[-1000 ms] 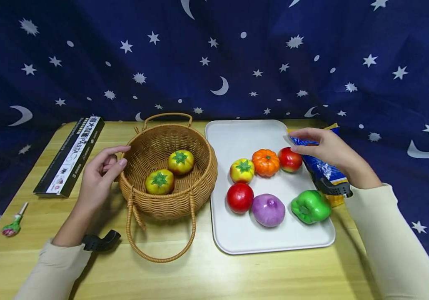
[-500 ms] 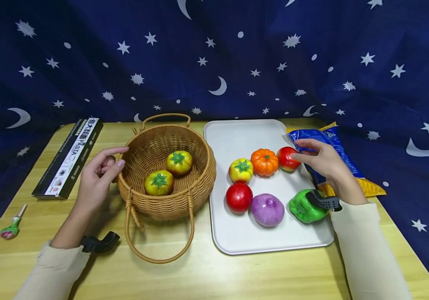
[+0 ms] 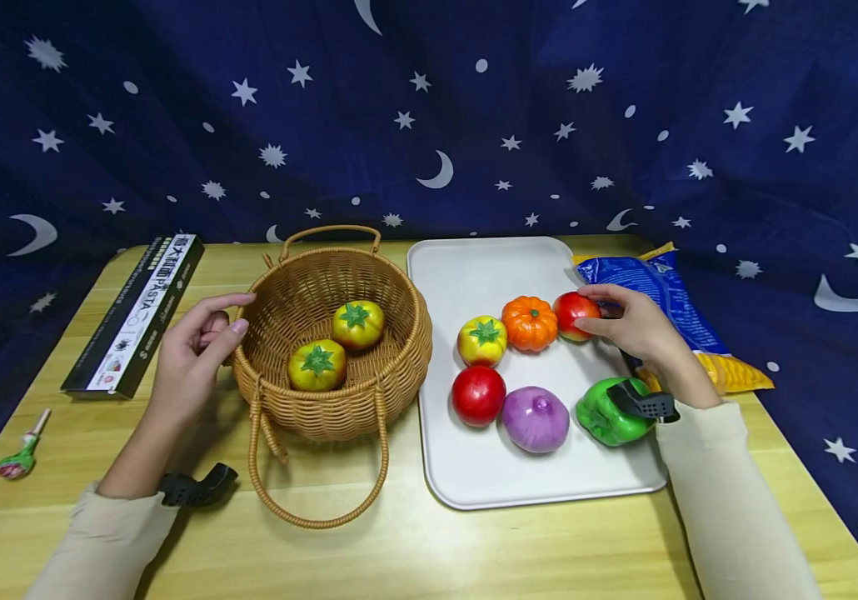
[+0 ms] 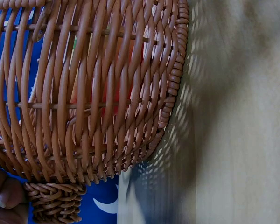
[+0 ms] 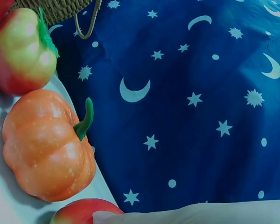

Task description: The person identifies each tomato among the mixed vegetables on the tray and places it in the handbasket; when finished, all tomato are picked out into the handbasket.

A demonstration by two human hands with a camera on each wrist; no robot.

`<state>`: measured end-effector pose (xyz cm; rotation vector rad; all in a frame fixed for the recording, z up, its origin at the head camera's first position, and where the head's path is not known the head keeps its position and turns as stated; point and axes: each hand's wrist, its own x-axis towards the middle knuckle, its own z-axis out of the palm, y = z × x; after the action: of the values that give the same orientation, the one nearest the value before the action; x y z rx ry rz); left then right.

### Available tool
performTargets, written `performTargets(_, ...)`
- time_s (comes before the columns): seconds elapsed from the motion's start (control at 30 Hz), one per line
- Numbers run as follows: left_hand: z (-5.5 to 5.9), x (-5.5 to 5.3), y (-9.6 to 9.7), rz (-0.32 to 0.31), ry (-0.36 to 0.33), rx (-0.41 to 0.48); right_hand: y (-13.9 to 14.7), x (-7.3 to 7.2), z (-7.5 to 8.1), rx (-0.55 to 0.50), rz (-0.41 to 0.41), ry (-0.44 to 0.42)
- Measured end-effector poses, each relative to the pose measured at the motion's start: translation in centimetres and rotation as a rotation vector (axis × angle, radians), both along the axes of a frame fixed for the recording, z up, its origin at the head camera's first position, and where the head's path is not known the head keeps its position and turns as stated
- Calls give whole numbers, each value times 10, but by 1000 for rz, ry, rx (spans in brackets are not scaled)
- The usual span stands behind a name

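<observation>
In the head view my right hand pinches a toy red apple between thumb and fingers at the white tray's far right. The right wrist view shows a fingertip against that apple. Beside it sit an orange toy pumpkin and a yellow-red toy tomato with a green leaf. My left hand holds the left rim of a wicker basket, thumb and index finger at the edge. Inside the basket lie two yellow-red toy tomatoes. Its woven side fills the left wrist view.
On the tray are also a round red toy tomato, a purple onion and a green pepper. A blue-yellow bag lies right. At left are a pasta box and a lollipop.
My right hand has moved down and inward from above the blue bag, and its thumb and fingers have closed around the red apple. The left hand stays at the basket rim.
</observation>
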<state>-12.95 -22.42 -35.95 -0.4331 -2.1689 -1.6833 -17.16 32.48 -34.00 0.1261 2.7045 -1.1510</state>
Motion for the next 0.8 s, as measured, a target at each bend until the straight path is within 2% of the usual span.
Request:
performTargets(0.43,1,0,0,-2,1,-7,-1,2,1,-17,-18,18)
performTargets(0.63,2,1,1,-10,-11,-5,3,7,6,-81,-29,50)
performTargets(0.8,3,2,1,7,-6,-28,4,9,12,-77,-32,69)
